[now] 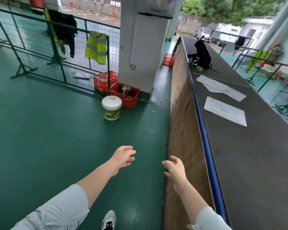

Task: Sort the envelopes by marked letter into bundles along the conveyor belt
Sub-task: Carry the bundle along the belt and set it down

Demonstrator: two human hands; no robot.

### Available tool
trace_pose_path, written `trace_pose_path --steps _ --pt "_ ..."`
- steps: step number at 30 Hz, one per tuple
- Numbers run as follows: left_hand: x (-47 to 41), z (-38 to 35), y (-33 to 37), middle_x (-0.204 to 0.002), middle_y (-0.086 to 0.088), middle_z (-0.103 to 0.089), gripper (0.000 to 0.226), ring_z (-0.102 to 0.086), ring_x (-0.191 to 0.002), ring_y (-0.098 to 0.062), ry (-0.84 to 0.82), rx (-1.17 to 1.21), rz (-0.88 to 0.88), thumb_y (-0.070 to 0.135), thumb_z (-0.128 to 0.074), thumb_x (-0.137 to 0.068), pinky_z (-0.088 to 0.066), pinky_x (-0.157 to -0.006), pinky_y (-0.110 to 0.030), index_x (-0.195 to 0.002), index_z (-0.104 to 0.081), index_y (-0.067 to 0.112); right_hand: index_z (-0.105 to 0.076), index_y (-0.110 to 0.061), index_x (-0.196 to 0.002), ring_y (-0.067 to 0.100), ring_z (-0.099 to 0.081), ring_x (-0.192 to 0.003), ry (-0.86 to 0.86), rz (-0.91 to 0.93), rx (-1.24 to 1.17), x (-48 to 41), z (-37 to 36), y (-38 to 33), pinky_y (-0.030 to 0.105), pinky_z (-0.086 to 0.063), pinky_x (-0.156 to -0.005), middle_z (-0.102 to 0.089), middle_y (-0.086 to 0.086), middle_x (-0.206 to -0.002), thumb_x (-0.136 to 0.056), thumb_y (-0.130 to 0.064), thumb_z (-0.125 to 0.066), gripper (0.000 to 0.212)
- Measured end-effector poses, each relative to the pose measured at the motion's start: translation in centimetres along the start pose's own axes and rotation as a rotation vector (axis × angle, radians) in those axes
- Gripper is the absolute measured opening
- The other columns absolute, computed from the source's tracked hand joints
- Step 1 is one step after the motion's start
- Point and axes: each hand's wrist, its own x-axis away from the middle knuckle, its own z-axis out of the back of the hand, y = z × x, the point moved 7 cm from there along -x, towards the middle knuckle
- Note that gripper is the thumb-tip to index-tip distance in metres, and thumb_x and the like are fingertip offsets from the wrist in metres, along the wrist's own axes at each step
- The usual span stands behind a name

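fingers of the left hand and right hand are loosely spread, holding nothing, while the flat white paper envelopes lie well ahead on the dark grey conveyor belt, so a hasty reach could slide the loose sheets together and muddle the bundles.

loose pale grey-blue fabric sleeves, the left sleeve and the right sleeve, end near the elbows (little of the right one shows). forearms, left hand and right hand are bare. one white lace-up sneaker with black markings.
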Motion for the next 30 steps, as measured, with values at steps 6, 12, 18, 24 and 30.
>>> trace_pose_path --steps 6,12,18,24,30 --pt "-12.3 -2.2 9.7 -0.117 0.003 -0.058 0.033 -0.064 -0.103 -0.017 -0.075 -0.112 -0.032 0.019 -0.055 -0.095 -0.052 -0.091 -0.033 -0.129 -0.052 0.017 -0.044 -0.016 -0.138 0.018 -0.058 -0.104 0.072 0.019 -0.037 -10.3 -1.1 -7.8 0.035 -0.051 -0.090 -0.056 0.006 -0.125 -0.091 -0.012 -0.064 0.052" --pt "-22.5 -7.7 14.2 -0.121 0.002 -0.059 0.035 -0.065 -0.101 -0.015 -0.202 -0.218 0.016 0.019 -0.056 -0.095 -0.052 -0.088 -0.030 -0.130 -0.052 0.018 -0.044 -0.015 -0.139 0.019 -0.057 -0.105 0.176 -0.042 -0.091 -19.1 1.2 -10.8 0.034 -0.050 -0.090 -0.055 0.007 -0.125 -0.091 -0.013 -0.065 0.053" --pt "-34.7 -15.2 21.5 -0.120 0.003 -0.060 0.034 -0.067 -0.099 -0.014 -0.277 -0.277 -0.018 0.020 -0.057 -0.094 -0.052 -0.084 -0.028 -0.128 -0.054 0.018 -0.043 -0.016 -0.141 0.019 -0.056 -0.104 0.301 -0.042 -0.162 -32.2 5.9 -16.1 0.033 -0.049 -0.088 -0.055 0.006 -0.123 -0.091 -0.014 -0.065 0.054" --pt "-46.3 -24.3 31.7 -0.119 0.002 -0.061 0.033 -0.066 -0.100 -0.014 -0.326 -0.337 -0.099 0.019 -0.056 -0.094 -0.052 -0.089 -0.030 -0.128 -0.054 0.018 -0.044 -0.015 -0.140 0.022 -0.058 -0.109 0.363 -0.012 -0.224 -46.1 11.9 -23.5 0.042 -0.048 -0.101 -0.057 0.006 -0.122 -0.090 -0.013 -0.067 0.055" --pt "-54.9 -34.8 36.6 -0.117 -0.001 -0.064 0.030 -0.066 -0.098 -0.015 -0.456 -0.397 -0.090 0.017 -0.056 -0.095 -0.052 -0.082 -0.027 -0.124 -0.055 0.019 -0.045 -0.012 -0.138 0.019 -0.057 -0.093 0.459 -0.040 -0.242 -53.9 18.4 -26.7 0.032 -0.047 -0.080 -0.055 0.011 -0.125 -0.089 -0.008 -0.064 0.053"
